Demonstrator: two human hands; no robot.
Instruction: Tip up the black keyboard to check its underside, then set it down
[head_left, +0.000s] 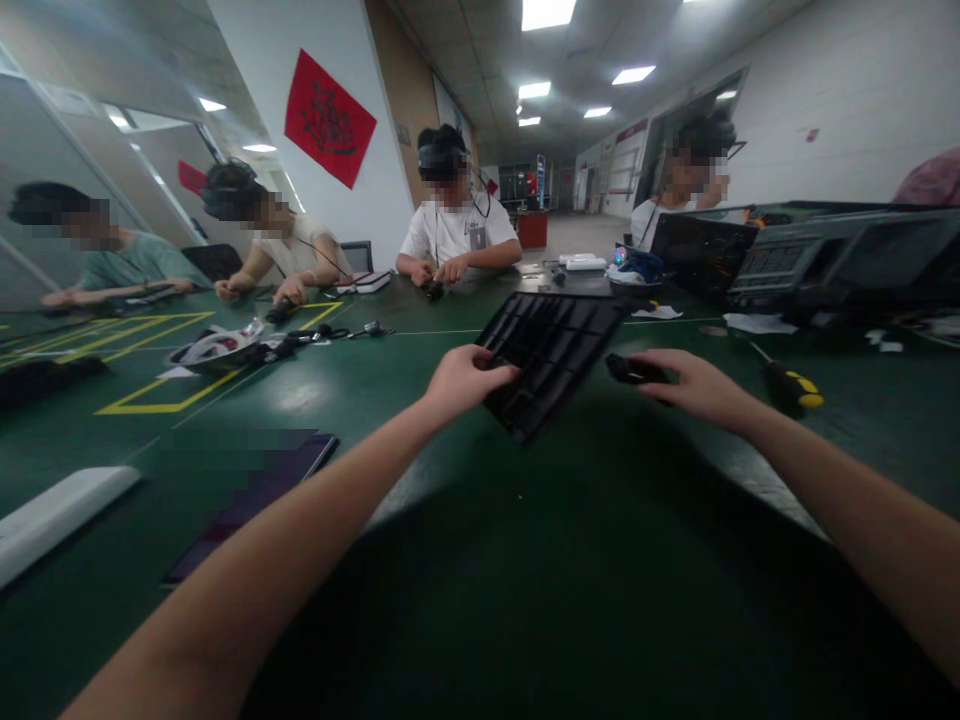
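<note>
A black plastic panel with raised ribs (pixel 559 345) is held tilted above the green table, its left edge pinched between the thumb and fingers of my left hand (pixel 466 385). Over to the right, my right hand (pixel 694 385) is closed around a small dark piece (pixel 630 370); blur and my fingers hide what kind of piece it is. The small piece and the panel are apart. Beyond my right hand lies a screwdriver with a yellow and black handle (pixel 796 385).
A tablet-like dark device (pixel 262 500) and a white bar-shaped object (pixel 67 510) lie at left. Cables and dark parts (pixel 225 345) sit farther back. Computer chassis (pixel 780 265) stand at back right, near paper scraps (pixel 761 323). Several people sit around the table.
</note>
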